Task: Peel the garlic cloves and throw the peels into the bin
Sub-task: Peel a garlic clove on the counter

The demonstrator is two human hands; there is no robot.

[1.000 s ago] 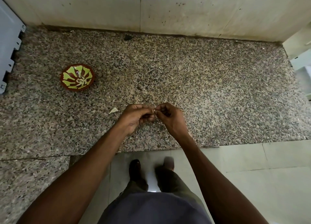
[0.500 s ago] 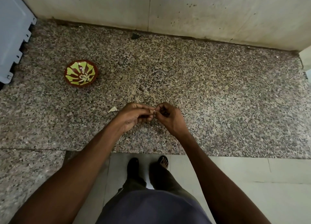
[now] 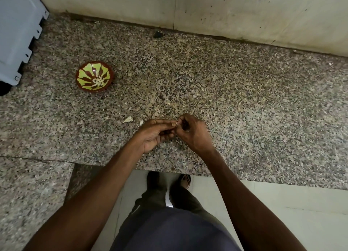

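Both hands meet over the speckled granite counter (image 3: pixel 244 103). My left hand (image 3: pixel 156 133) and my right hand (image 3: pixel 192 132) pinch a small garlic clove (image 3: pixel 175 123) between their fingertips; only a pale sliver of it shows. Two pale peel scraps lie on the counter just left of my left hand, a larger peel (image 3: pixel 128 120) and a smaller peel (image 3: pixel 141 122). No bin is in view.
A small brown bowl (image 3: pixel 94 77) with a green petal pattern stands at the left of the counter. A grey-blue plastic object (image 3: pixel 17 33) sits at the far left edge. A stained wall (image 3: pixel 244 13) backs the counter. My feet stand on pale floor tiles (image 3: pixel 291 213) below.
The view has shifted, so the counter and bowl sit lower and further right in frame. Both hands stay together on the clove. A second small peel scrap now shows beside my left hand.
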